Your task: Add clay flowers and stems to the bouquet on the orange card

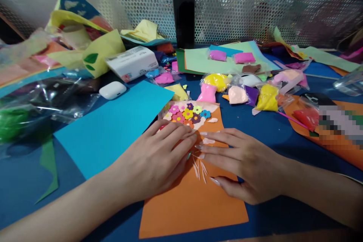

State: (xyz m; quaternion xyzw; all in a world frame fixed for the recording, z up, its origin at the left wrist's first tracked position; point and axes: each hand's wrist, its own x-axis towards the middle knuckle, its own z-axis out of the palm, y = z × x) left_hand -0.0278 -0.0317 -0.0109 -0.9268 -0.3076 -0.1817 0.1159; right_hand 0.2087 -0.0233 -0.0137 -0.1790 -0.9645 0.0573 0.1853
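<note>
The left hand (153, 159) and right hand (244, 164) lay palm-down on the orange card (187, 204), with the fingers spread and nearly straight. Neither grip closed on anything. Lying flat like that, the hands seemed to pin the card to the desk (269, 128) so it could not slide. The fingertips of both met at the middle of the card, just above a fan of thin pale strands (200, 169) stuck to it, where fine pressing would need both hands close. Whether a fingertip touched the strands could not be told.

A cluster of small clay flowers (187, 113) sat at the card's far end, beyond the fingers and out of their way. A blue sheet (113, 124) lay beside the left hand, its corner over the card's far left edge. Clay packets (266, 97) lay loose beyond the card, near enough to reach. An earbud case (112, 90) rested at the blue sheet's far edge.
</note>
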